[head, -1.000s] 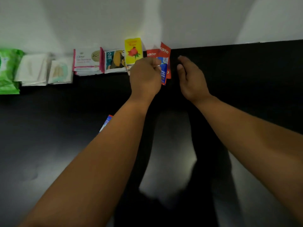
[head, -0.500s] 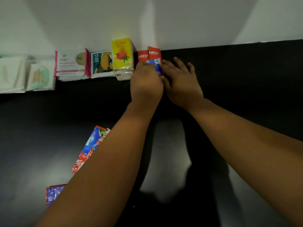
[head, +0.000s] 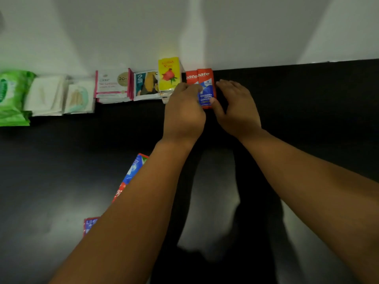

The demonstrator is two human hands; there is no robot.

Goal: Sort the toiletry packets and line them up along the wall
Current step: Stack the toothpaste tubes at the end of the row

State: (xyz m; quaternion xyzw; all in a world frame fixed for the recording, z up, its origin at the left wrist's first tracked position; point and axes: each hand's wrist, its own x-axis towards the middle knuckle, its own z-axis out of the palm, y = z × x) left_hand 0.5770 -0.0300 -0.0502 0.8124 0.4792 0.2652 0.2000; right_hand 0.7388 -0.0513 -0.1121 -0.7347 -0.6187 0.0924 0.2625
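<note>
Here, the two toothpaste packets (head: 205, 87) were at the foot of the wall (head: 235, 27), at the right end of the row. Their long axis ran away from the person towards the wall, with the end that carries the white brand letters next to the wall. I could not tell whether they lay flat or leaned on the wall. They were red with a blue panel in the lower part, and the right one lay partly over the left one.

The left hand (head: 184, 113) had its back to the camera. Its fingers were curled down on the left side of the packets and held them, with the fingertips hidden. The right hand (head: 239, 108) was spread loosely. Its thumb touched the lower right corner of the front packet and its fingers lay almost straight on the black counter (head: 307, 103), just beside the right edge.

To the left, touching the packets, stood a yellow packet (head: 169, 75) with a red flower. Further left along the wall came a teal packet (head: 146, 85), a white and pink packet (head: 112, 84), two pale packets (head: 61, 97) and a green pack (head: 12, 97).

Nearer the person, a long red and blue packet (head: 133, 173) and a small blue packet (head: 90, 223) lay on the counter, partly hidden by the left arm.
</note>
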